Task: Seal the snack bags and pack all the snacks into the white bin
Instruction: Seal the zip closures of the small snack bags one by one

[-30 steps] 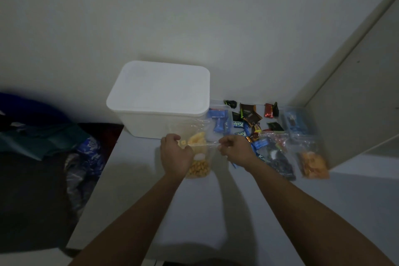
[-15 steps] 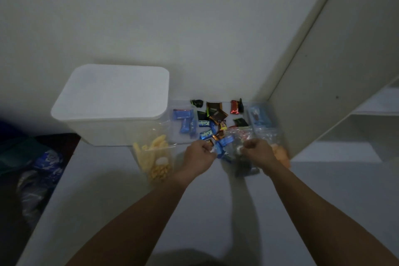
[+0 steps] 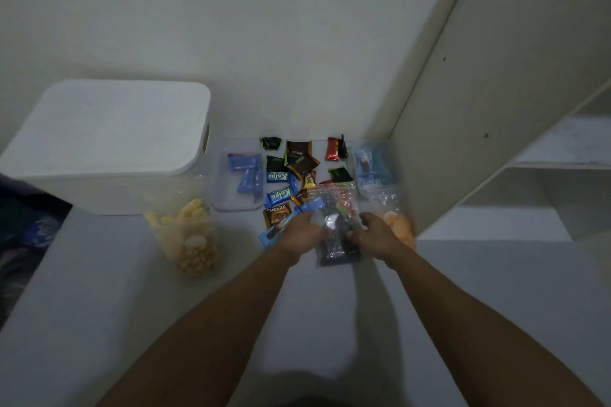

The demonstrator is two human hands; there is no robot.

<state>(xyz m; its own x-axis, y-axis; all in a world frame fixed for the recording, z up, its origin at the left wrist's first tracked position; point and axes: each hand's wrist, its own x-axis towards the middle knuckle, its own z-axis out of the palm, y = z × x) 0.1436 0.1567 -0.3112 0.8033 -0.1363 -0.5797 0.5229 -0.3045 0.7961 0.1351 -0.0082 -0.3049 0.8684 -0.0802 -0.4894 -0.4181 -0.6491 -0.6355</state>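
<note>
1. We hold a clear zip bag of dark snacks (image 3: pixel 334 235) between our two hands: the left hand (image 3: pixel 302 231) grips its left edge and the right hand (image 3: pixel 377 233) grips its right edge, fingers curled on the plastic. The bag sits low over the desk (image 3: pixel 231 307), in front of the snack pile.
2. Readable writing: two blue wrappers (image 3: pixel 279 187) say "Kelpo", and a brown wrapper (image 3: pixel 277 213) just left of our left hand says "Nextar". Other labels are too small to read.
3. We count four zip bags: the one we hold, a bag of yellow puffs (image 3: pixel 188 235) leaning near the bin, a bag of orange snacks (image 3: pixel 396 221) just behind our right hand, and a bag of blue packets (image 3: pixel 373 168) by the cabinet side panel (image 3: pixel 479 109).
4. A clear tray (image 3: pixel 228 201) holding blue bars lies between the bin and the loose wrappers.
5. The white bin (image 3: pixel 109 129) stands at the desk's back left corner, lid on, against the wall.
6. The desk's left edge drops off beside the puff bag; the near half of the desk is bare.
</note>
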